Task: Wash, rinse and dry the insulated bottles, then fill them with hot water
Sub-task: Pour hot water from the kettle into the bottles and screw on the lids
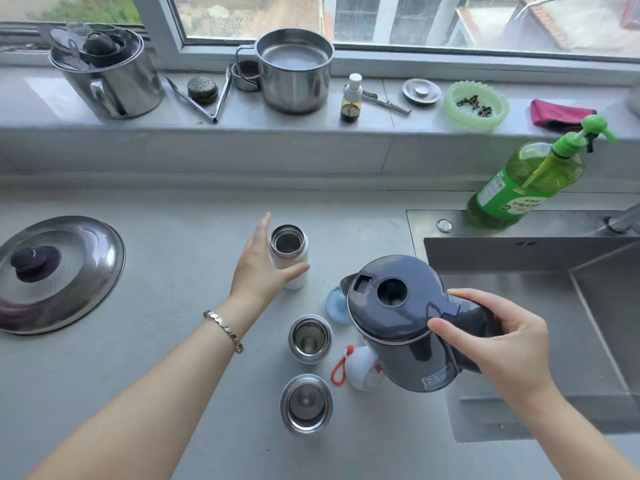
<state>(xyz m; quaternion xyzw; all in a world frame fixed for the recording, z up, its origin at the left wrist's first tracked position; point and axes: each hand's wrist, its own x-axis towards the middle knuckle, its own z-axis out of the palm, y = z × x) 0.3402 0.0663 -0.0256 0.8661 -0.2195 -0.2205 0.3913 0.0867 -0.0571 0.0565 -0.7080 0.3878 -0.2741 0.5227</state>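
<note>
The right hand (pixel 498 344) is wrapped around the handle of a dark grey plastic electric kettle (pixel 401 323), lifted just left of the steel sink (pixel 519 271); its small white label is too blurred to read. Left of the kettle, the left hand (pixel 263 268) cups an open white insulated bottle (pixel 289 256), fingers spread, thumb touching it. Two open steel bottles (pixel 310 337) stand nearer, below. A green dish-soap pump bottle (pixel 526 181) behind the sink bears unreadable print.

Bare forearms, no sleeves; metal link bracelet (pixel 224 330) w/ gold-silver segments on left wrist.
</note>
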